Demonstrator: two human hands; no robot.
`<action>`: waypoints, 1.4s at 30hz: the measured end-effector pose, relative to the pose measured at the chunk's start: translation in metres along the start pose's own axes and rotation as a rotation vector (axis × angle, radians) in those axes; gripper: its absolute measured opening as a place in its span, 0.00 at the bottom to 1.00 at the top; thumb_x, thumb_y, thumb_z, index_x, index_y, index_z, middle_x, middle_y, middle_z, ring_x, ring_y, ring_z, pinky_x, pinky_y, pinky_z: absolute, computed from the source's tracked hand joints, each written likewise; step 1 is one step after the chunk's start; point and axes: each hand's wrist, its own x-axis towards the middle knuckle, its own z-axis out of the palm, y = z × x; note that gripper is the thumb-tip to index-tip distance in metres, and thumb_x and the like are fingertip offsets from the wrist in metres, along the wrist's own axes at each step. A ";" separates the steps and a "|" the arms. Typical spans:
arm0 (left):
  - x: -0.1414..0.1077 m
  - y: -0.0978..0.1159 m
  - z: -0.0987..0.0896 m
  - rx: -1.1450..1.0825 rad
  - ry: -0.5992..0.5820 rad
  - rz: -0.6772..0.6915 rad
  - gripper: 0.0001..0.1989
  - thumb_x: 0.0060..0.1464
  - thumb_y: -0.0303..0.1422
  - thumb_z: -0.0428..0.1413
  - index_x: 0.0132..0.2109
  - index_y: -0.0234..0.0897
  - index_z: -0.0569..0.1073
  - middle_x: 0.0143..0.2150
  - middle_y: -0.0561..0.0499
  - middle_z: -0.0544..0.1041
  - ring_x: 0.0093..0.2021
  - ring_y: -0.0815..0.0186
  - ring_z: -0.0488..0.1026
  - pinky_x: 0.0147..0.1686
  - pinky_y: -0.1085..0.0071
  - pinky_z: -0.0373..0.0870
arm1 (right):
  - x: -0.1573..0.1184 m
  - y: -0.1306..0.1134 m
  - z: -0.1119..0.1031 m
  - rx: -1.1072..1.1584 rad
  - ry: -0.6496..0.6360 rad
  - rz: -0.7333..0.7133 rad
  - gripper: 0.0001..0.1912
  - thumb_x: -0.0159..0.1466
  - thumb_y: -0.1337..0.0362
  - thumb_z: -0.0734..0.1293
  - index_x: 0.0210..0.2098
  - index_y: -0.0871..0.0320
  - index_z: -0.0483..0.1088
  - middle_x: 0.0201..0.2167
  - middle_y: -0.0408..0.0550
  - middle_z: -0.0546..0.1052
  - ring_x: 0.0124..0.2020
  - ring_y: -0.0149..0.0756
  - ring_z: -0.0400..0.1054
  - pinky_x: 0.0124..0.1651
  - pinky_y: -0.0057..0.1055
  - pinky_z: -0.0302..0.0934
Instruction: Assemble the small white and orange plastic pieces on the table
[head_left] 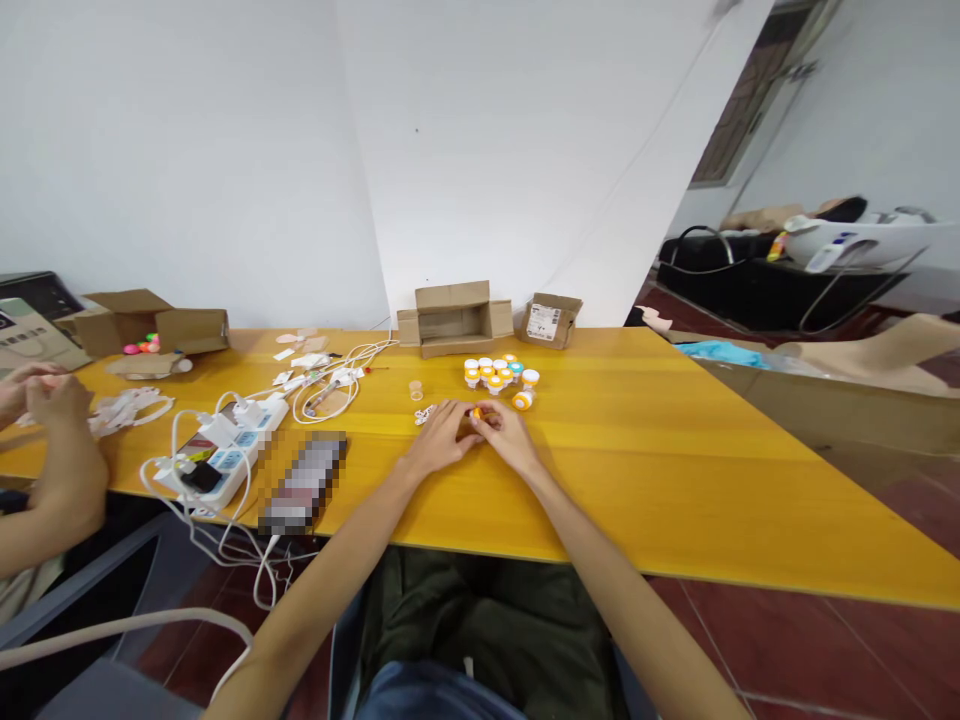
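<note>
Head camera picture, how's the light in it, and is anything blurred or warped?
Head view: soft, fairly even light on the wall; head view: wide-angle stretch, the table seeming to flare toward the right; head view: coarse pixel blocks masking the phone; head view: the orange piece in the right hand too small and soft to make out.

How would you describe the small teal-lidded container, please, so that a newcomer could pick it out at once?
On the long yellow-brown wooden table, find the wide, open brown cardboard box near its far edge. In front, slightly right, is a cluster of small containers with orange-and-white lids. The small teal-lidded container sits towards the cluster's right side, the only one showing teal.
</note>
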 end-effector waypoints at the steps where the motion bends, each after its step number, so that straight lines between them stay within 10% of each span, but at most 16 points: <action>1: 0.001 0.001 0.000 -0.015 0.005 -0.016 0.18 0.58 0.32 0.59 0.55 0.43 0.71 0.49 0.46 0.76 0.51 0.55 0.72 0.53 0.57 0.69 | 0.000 0.000 0.001 0.035 -0.017 0.024 0.10 0.58 0.61 0.70 0.39 0.55 0.75 0.34 0.46 0.81 0.32 0.38 0.76 0.36 0.34 0.73; 42: 0.011 -0.017 0.006 -0.560 0.047 -0.293 0.11 0.46 0.25 0.63 0.39 0.38 0.77 0.34 0.54 0.80 0.35 0.66 0.76 0.42 0.68 0.74 | 0.004 0.013 0.004 0.015 0.127 0.007 0.15 0.60 0.53 0.69 0.41 0.56 0.75 0.38 0.51 0.83 0.40 0.43 0.78 0.47 0.42 0.73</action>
